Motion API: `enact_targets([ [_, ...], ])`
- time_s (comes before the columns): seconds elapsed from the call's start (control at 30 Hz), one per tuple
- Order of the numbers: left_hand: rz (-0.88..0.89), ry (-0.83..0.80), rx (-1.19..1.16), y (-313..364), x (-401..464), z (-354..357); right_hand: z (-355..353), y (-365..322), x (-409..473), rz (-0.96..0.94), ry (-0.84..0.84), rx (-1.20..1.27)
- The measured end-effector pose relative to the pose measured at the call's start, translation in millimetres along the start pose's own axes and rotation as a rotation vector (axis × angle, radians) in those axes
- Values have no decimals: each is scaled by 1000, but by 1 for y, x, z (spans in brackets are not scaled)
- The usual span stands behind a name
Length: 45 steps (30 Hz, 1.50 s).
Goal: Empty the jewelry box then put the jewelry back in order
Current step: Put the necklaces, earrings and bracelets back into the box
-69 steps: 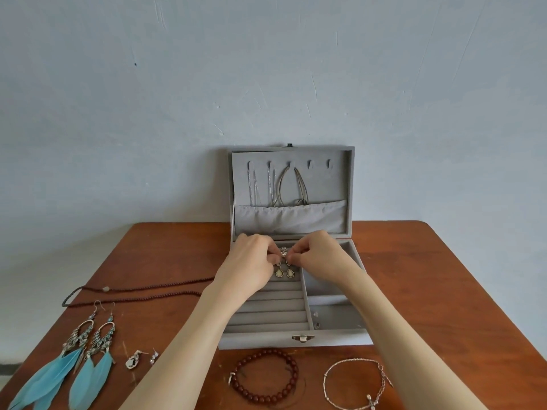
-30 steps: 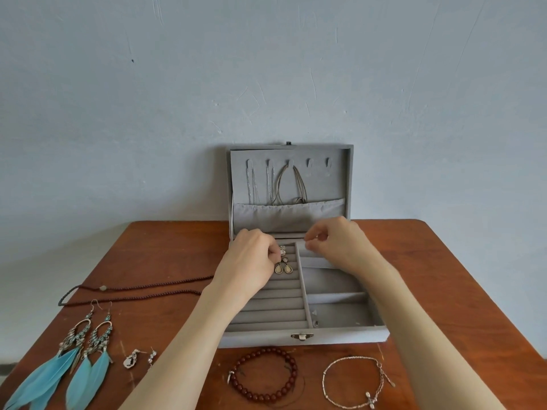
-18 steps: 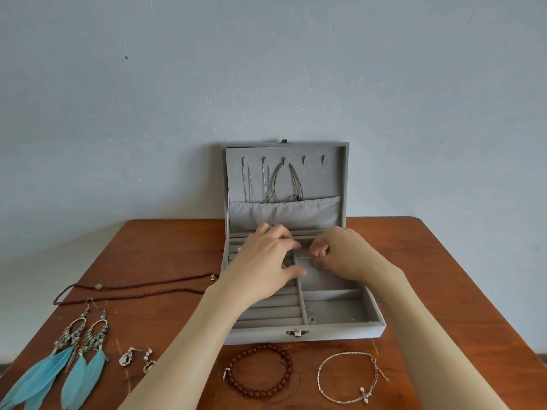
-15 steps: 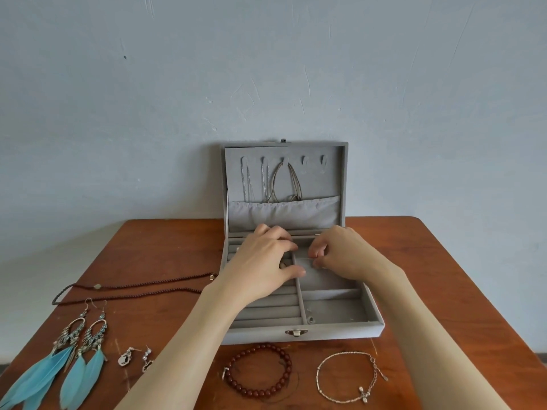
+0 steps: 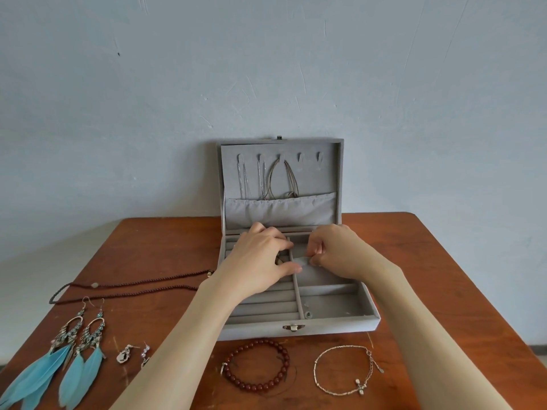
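The grey jewelry box (image 5: 340,327) stands open mid-table, its lid upright against the wall. Thin necklaces (image 5: 268,180) hang from hooks in the lid. My left hand (image 5: 260,260) rests over the ring rolls on the box's left side, fingers closed around a small drop earring (image 5: 278,261) that barely shows under them. My right hand (image 5: 336,251) hovers over the back right compartment with fingertips pinched together; nothing shows between them. A tiny piece (image 5: 308,314) lies in the front right compartment.
On the wooden table (image 5: 429,276): two blue feather earrings (image 5: 68,359) and small silver earrings (image 5: 130,354) front left, a dark bead necklace (image 5: 133,287) left of the box, a red bead bracelet (image 5: 256,363) and a silver chain bracelet (image 5: 346,369) in front.
Both hands held the drop earrings together above the box; the right hand then drew away and came back to the right compartment. The left hand has lowered onto the ring rolls, covering the earrings.
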<state>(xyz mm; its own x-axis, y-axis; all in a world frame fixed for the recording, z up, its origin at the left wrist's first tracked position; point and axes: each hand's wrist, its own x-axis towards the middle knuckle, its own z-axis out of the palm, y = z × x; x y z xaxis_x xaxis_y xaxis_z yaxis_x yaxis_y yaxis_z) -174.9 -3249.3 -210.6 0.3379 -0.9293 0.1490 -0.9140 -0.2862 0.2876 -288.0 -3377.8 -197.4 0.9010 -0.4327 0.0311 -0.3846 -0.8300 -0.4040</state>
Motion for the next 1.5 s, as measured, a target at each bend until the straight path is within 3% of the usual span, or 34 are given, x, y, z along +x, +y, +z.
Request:
enact_targets([
  [0.53, -10, -9, -5, -1, 0, 2, 5, -2, -4, 36, 44, 23],
  [0.7, 24, 9, 98, 0, -4, 0, 9, -2, -7, 48, 70, 17],
  [0.97, 103, 205, 128, 7, -39, -17, 1, -19, -31, -5, 195, -29],
  [1.2, -12, 215, 187, -17, -117, -48, 15, -77, -62, -194, 268, -160],
  [1.5, -206, 131, 241, -62, -205, -59, 67, -145, -74, -365, 189, -196],
])
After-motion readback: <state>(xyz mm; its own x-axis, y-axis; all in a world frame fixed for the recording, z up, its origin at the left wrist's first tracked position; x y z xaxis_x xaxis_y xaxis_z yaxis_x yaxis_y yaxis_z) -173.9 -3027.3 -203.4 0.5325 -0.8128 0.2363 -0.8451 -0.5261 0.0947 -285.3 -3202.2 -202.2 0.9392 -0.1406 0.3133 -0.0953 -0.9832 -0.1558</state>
